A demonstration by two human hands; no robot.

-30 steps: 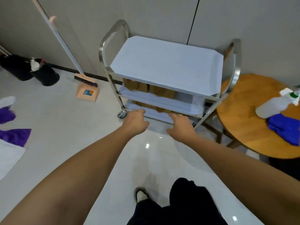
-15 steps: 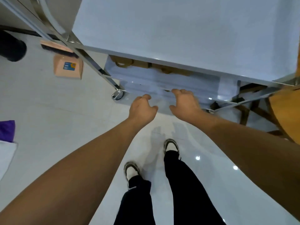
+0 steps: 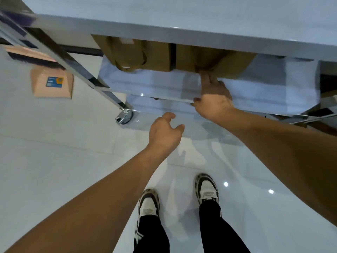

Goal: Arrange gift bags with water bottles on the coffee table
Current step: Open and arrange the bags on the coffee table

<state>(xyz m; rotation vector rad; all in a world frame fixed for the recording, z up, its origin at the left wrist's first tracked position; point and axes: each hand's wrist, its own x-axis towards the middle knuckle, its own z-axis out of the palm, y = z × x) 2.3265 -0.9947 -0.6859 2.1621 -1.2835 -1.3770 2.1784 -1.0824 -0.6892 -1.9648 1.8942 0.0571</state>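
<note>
On the cart's middle shelf [image 3: 164,84] lie two brown paper gift bags [image 3: 145,53]. Right hand [image 3: 213,101] reaches onto it, fingers touching the right bag's [image 3: 218,61] edge; any grip is hidden. Left hand [image 3: 164,134] hovers loosely open, holding nothing.

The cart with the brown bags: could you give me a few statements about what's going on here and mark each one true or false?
1. The right hand reaches onto the cart's middle shelf, fingers at a brown paper bag. True.
2. The left hand holds a water bottle. False: it hangs open and holds nothing.
3. Two brown bags sit side by side on the middle shelf, the other bag to the left. True.
4. The cart's top shelf is piled with bags. False: what shows of it is bare.
5. The person is barefoot. False: they wear sneakers.
</note>
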